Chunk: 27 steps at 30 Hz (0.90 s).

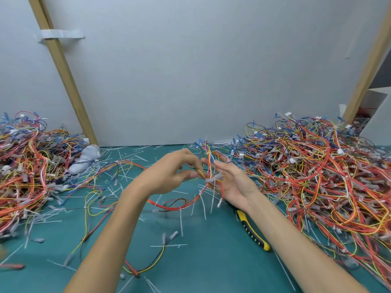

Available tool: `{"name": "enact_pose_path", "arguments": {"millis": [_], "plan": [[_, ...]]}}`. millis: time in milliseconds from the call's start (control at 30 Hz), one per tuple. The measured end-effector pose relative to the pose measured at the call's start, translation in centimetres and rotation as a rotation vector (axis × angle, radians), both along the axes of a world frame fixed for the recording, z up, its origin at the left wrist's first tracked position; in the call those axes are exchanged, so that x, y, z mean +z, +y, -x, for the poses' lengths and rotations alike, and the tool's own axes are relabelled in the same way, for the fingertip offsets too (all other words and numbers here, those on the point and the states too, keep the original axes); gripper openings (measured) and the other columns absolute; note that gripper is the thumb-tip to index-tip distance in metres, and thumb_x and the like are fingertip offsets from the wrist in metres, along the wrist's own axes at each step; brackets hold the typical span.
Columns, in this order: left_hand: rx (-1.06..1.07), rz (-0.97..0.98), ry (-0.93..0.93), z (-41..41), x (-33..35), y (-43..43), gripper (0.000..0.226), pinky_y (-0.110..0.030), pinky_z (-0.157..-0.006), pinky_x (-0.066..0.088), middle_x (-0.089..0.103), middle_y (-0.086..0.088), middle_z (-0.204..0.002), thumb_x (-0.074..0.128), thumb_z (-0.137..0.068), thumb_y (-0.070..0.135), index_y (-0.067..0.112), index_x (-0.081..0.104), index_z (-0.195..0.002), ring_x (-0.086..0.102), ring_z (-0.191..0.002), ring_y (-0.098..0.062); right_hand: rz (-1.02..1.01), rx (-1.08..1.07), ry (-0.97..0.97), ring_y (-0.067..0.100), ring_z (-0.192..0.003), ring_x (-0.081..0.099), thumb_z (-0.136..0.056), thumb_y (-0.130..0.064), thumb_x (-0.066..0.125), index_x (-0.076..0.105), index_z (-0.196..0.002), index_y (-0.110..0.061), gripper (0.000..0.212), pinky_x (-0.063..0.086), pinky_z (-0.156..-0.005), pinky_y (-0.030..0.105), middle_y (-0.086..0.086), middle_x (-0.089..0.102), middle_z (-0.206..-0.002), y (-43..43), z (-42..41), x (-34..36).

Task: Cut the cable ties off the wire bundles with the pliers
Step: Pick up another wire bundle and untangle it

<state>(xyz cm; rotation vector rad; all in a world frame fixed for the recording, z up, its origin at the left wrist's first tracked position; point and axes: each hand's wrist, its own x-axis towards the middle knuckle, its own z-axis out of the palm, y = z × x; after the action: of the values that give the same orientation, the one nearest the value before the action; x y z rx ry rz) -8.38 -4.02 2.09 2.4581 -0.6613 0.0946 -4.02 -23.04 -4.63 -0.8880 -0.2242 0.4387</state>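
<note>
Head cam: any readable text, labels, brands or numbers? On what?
None readable in this view.
No brand visible on the pliers; the handle is plain yellow and black.
The tape strip on the wooden post is blank.
Any markings on the white connectors in the piles are too small to tell.
The held wire bundle shows no printed tag.

A workshop bench for wiring handwork. The teal worktop (211, 263) carries tangled red, orange, yellow and blue wires: one heap (27, 166) far left of the fingers (190, 159), a larger heap (317, 176) just right of them. The fingers hold one wire bundle (208, 159). White cable-tie offcuts (181, 225) lie strewn below and around them, and yellow-and-black pliers (254, 233) lie lower right. Behind stands a plain white panel (211, 70) braced by bare wooden battens (63, 70).
</note>
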Motion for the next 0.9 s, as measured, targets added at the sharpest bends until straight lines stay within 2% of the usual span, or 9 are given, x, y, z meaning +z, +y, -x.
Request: {"name": "enact_pose_path", "arguments": {"millis": [100,167,333,433,533,633,733,833,900], "plan": [[-0.072,0.092,0.067,0.3,0.6,1.1,0.021,-0.026,-0.094,0.04,0.059,0.009,-0.106,0.067,-0.09,0.015,0.035,0.067,-0.083,0.055,-0.104,-0.006,-0.009,-0.007,0.017,0.025,-0.083,0.062,-0.083,-0.012,0.064,0.053,-0.122,-0.025,0.043,0.047,-0.075,0.033,0.007,0.069,-0.117,0.0,-0.2,0.1],[-0.097,0.064,0.116,0.5,0.8,1.8,0.025,-0.023,-0.096,0.039,0.057,0.013,-0.11,0.069,-0.088,0.014,0.038,0.068,-0.082,0.054,-0.106,-0.001,-0.045,0.01,0.03,0.025,-0.085,0.066,-0.081,-0.008,0.064,0.054,-0.119,-0.023,0.042,0.045,-0.08,0.033,0.008,0.07,-0.112,0.0,-0.2,0.2],[-0.062,0.007,0.168,0.6,0.9,2.9,0.017,-0.021,-0.1,0.037,0.052,0.016,-0.116,0.069,-0.088,0.023,0.038,0.071,-0.082,0.053,-0.107,0.002,-0.059,-0.019,-0.032,0.022,-0.084,0.062,-0.079,-0.001,0.061,0.057,-0.116,-0.018,0.041,0.052,-0.061,0.026,0.007,0.068,-0.108,0.2,-0.2,0.5],[-0.011,-0.043,0.135,0.5,0.8,2.4,0.005,-0.026,-0.102,0.037,0.053,0.017,-0.118,0.069,-0.087,0.03,0.035,0.07,-0.085,0.052,-0.109,0.002,-0.043,-0.098,-0.079,0.02,-0.082,0.061,-0.077,0.004,0.062,0.057,-0.117,-0.017,0.046,0.05,-0.066,0.026,0.008,0.067,-0.106,0.4,-0.3,0.7],[0.004,-0.094,0.046,0.5,0.7,1.0,0.008,-0.026,-0.099,0.034,0.056,0.013,-0.116,0.073,-0.083,0.034,0.039,0.067,-0.083,0.049,-0.11,-0.002,-0.024,-0.163,-0.104,0.02,-0.079,0.063,-0.081,0.013,0.058,0.055,-0.115,-0.015,0.043,0.05,-0.071,0.028,0.006,0.069,-0.093,0.7,-0.3,0.6],[0.002,-0.137,-0.023,0.6,0.5,-0.4,0.013,-0.03,-0.098,0.034,0.06,0.009,-0.109,0.073,-0.083,0.035,0.042,0.063,-0.079,0.044,-0.11,-0.01,0.0,-0.22,-0.092,0.018,-0.066,0.062,-0.083,0.018,0.055,0.057,-0.106,-0.013,0.038,0.052,-0.063,0.025,0.006,0.065,-0.084,0.7,-0.2,0.6],[-0.02,-0.206,-0.031,0.5,0.2,-0.7,0.012,-0.035,-0.101,0.033,0.058,0.012,-0.106,0.07,-0.086,0.032,0.04,0.064,-0.08,0.039,-0.11,-0.009,0.007,-0.258,-0.048,0.017,-0.057,0.062,-0.081,0.019,0.057,0.058,-0.103,-0.011,0.037,0.053,-0.057,0.024,0.006,0.063,-0.076,0.6,-0.3,0.8],[-0.021,-0.266,0.019,0.5,0.2,-0.3,0.017,-0.038,-0.102,0.032,0.054,0.016,-0.107,0.071,-0.086,0.031,0.041,0.064,-0.076,0.036,-0.111,-0.008,-0.01,-0.261,-0.017,0.017,-0.059,0.063,-0.081,0.021,0.056,0.058,-0.102,-0.011,0.038,0.054,-0.056,0.023,0.009,0.062,-0.08,0.5,-0.3,0.9],[-0.026,-0.28,0.058,0.5,0.3,0.2,0.022,-0.034,-0.101,0.032,0.053,0.02,-0.109,0.071,-0.086,0.031,0.043,0.061,-0.071,0.036,-0.113,-0.007,-0.024,-0.255,-0.011,0.017,-0.063,0.063,-0.082,0.021,0.054,0.058,-0.102,-0.011,0.038,0.054,-0.056,0.023,0.01,0.062,-0.082,0.5,-0.3,1.0]]}}
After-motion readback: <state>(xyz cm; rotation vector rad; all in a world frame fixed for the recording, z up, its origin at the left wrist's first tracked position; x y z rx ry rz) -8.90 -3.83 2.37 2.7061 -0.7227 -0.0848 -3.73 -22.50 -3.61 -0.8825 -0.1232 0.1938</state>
